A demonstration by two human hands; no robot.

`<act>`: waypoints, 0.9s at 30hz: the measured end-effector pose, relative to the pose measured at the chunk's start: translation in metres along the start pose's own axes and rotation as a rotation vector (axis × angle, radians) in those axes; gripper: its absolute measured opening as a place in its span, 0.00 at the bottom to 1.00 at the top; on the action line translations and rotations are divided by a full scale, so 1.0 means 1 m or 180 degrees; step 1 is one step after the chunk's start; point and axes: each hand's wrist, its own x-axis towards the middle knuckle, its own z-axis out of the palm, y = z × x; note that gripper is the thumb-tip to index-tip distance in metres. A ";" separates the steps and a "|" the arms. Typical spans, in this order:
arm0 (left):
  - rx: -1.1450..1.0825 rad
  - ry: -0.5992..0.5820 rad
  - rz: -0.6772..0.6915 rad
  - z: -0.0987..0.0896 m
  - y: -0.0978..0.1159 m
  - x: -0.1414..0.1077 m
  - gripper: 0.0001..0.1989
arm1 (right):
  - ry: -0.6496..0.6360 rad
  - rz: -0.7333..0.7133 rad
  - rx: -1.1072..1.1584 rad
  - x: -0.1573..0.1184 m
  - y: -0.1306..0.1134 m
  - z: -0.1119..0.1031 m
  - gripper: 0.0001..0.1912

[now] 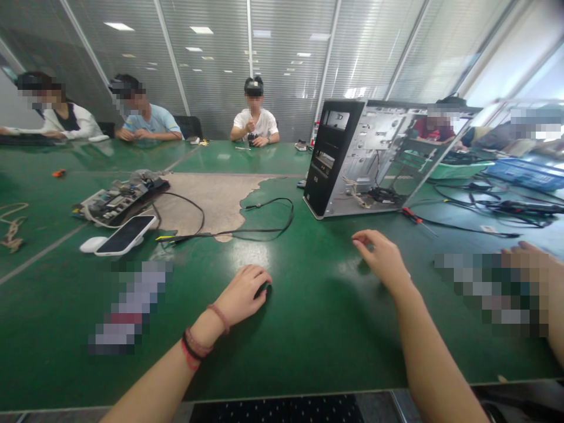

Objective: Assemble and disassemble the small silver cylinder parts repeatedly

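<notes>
The left hand (241,295) is cupped palm down over a small dark object (264,289) on the green table (308,352); it may be a computer mouse, but the fingers hide most of it. The right hand (382,258) is half open, fingers loosely curled, holding nothing. The nearest thing to it is a red-handled screwdriver (412,215), further away and to the right. An open computer case (352,158) stands upright beyond that hand. A black cable (268,220) loops across the table to the left of the case, and a phone (126,235) lies further left.
</notes>
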 end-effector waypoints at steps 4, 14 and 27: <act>-0.0035 0.0012 -0.0002 0.001 0.000 0.000 0.10 | 0.0411 0.0726 -0.0516 -0.002 0.050 -0.017 0.09; -0.0056 -0.0013 -0.0021 -0.001 0.001 0.001 0.10 | -0.0107 0.1146 -0.0668 -0.005 0.064 -0.012 0.11; -0.0118 0.0021 -0.0012 -0.001 0.000 -0.001 0.10 | -0.0308 0.1340 -0.0342 -0.004 0.071 -0.015 0.14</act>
